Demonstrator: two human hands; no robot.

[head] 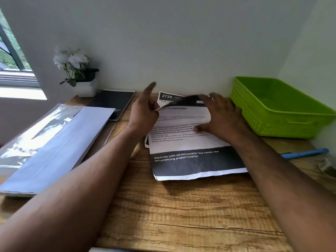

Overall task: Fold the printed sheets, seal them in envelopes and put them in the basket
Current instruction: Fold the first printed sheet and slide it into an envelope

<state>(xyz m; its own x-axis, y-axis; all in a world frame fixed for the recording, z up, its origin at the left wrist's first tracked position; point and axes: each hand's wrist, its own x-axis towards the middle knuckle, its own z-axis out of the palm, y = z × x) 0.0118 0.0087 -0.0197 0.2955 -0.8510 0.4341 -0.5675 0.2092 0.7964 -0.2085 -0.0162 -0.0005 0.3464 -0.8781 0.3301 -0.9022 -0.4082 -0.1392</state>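
While a stack of envelopes (pixel 52 146) lies at the frame's left edge on the wooden desk (pixel 181 206), the left hand (pixel 143 113) at centre pinches the lifted far corner of the top printed sheet (pixel 189 142). Just right of it, the right hand (pixel 220 117) presses flat on the sheet with spread fingers. At the upper right stands the green basket (pixel 283 106).
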